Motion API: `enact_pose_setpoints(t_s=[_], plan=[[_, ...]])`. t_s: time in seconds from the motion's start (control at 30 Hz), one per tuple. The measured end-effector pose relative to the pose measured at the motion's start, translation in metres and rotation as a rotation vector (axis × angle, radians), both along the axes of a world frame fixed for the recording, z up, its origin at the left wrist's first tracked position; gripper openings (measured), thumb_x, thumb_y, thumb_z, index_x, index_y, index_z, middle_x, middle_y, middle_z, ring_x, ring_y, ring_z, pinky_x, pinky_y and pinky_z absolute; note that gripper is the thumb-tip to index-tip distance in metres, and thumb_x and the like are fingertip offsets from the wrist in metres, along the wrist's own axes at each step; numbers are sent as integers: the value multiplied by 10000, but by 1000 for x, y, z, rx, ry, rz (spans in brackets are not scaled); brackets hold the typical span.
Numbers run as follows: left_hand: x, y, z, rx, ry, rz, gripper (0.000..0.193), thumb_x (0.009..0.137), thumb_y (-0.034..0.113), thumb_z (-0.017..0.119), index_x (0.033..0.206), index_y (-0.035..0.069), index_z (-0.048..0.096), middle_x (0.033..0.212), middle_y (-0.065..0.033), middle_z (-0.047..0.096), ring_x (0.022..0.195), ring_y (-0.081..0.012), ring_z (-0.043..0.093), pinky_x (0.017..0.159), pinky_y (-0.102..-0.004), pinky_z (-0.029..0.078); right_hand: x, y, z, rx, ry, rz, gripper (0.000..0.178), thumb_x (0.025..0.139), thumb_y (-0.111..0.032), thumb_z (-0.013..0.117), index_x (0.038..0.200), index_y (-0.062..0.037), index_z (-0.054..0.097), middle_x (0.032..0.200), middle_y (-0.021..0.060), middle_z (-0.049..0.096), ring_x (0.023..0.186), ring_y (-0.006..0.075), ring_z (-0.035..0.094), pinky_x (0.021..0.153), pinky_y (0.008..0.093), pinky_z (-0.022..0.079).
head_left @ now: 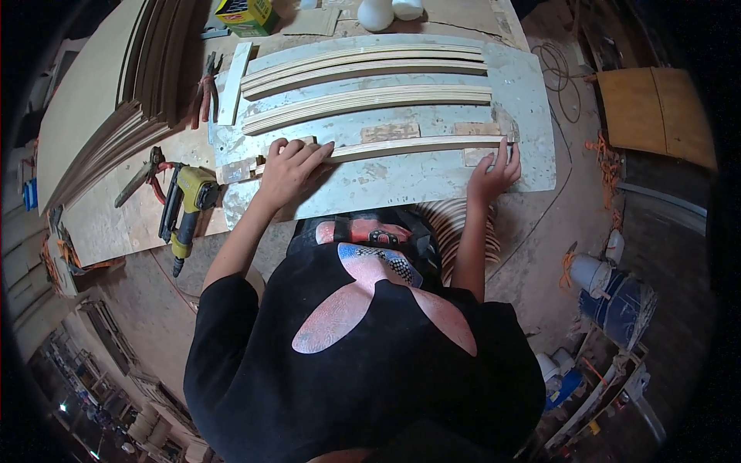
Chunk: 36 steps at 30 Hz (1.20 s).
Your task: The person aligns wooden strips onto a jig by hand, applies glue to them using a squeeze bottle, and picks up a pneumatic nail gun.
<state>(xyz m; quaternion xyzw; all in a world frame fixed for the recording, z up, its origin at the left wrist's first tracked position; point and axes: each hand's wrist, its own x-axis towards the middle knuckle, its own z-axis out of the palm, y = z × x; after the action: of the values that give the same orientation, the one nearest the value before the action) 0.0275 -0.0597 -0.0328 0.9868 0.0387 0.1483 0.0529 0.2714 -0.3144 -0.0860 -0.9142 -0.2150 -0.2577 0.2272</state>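
Note:
A long, narrow wood strip (409,147) lies across the near part of a paint-spotted white board (363,189). My left hand (289,171) rests over the strip's left end, its fingers bent around it. At the far right end, my right hand (495,174) has its thumb and fingers closed about the strip's tip. Small wooden blocks (390,132) sit along the strip's far side, and another block (238,170) is by its left end. Beyond are two bundles of stacked strips, a farther one (363,68) and a nearer one (370,106).
A yellow-and-black nail gun (187,202) lies left of the board, beside a red-handled tool (144,177). Red-handled pliers (205,96) are farther back, near stacked brown sheets (154,69). A yellow-green box (247,17) and white round container (376,14) stand at the back.

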Motion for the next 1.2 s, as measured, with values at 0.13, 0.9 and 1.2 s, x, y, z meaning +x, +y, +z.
enact_pose_setpoints(t_s=[0.13,0.9,1.2], plan=[[1,-2,-4,30,17,42,376,716,234,579,1081,182,508,831,19,518,770,-144,466,751,-341,327,2,-3,-3,6,0,2,397,742,-76,438,1135,-100,488,1179,134,408,1038,309,373,888,419,282],[69,-38,78,-223,-927,-40,533,699,567,497,1093,209,541,1307,-85,283,1226,-349,150,972,-535,40,-6,-5,-2,195,49,-51,363,756,-73,490,1110,-31,426,1160,143,370,1039,312,355,877,412,283],[93,-38,-9,-218,-200,44,521,777,446,447,1235,208,372,1324,-64,259,1250,-312,134,970,-549,14,-5,-5,-4,294,68,9,366,752,-66,496,1096,12,400,1142,167,367,1052,323,342,888,415,272]])
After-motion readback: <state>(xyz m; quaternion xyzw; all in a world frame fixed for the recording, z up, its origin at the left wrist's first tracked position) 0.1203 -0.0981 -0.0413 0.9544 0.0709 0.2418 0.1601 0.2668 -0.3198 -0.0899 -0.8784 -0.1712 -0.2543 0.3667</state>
